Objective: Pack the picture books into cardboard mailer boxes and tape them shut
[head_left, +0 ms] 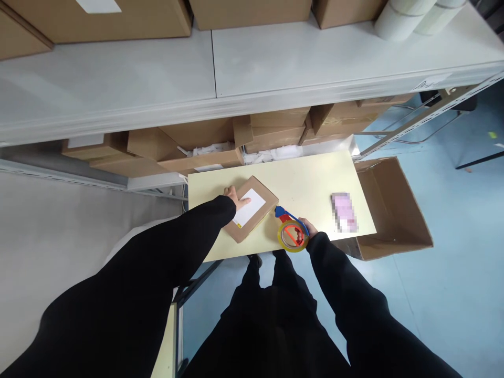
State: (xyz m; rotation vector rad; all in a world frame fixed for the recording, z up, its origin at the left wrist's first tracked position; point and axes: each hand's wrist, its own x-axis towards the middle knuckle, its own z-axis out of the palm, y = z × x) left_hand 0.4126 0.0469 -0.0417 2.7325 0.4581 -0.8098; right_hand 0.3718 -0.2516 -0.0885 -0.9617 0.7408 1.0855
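Note:
A small cardboard box (pixel 260 191) with a white label (pixel 252 205) lies turned at an angle on the pale yellow table (pixel 311 173). My left hand (pixel 235 198) holds it at its left edge, the thumb stretched over the label and the fingers at the side. My right hand (pixel 309 229) is closed around the handle of a blue and red tape dispenser (pixel 286 217) carrying a roll of clear yellowish tape. The dispenser's blue head is close to the box's right corner; whether they touch I cannot tell.
A pinkish, blurred-out item (pixel 344 212) lies at the table's right. An open cardboard carton (pixel 397 210) stands beyond that end. Behind the table is a shelf (pixel 315 63) with cartons (pixel 252 13) and white rolls (pixel 401 18) on top; open boxes (pixel 208 157) sit underneath.

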